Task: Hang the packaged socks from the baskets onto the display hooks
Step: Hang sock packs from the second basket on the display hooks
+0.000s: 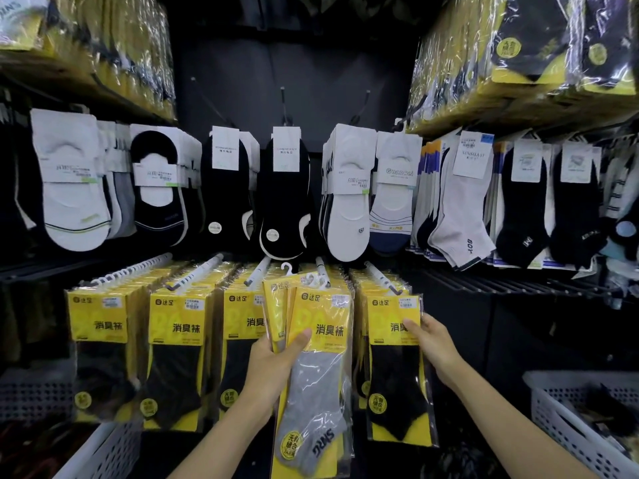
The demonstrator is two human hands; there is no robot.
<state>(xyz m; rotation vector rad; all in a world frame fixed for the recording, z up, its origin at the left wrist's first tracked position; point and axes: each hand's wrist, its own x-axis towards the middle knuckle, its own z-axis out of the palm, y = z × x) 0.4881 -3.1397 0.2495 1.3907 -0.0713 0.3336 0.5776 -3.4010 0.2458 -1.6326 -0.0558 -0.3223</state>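
Packaged socks (176, 357) fill the lower display hooks (193, 273), carded socks (221, 188) hang above them, and the left basket (103, 451) and right basket (567, 420) flank below.

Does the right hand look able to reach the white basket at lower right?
Likely yes: the right hand need only let go of the hanging black-sock pack; the white basket sits open below it, nothing between.

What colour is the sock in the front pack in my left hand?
The sock is grey, head view.
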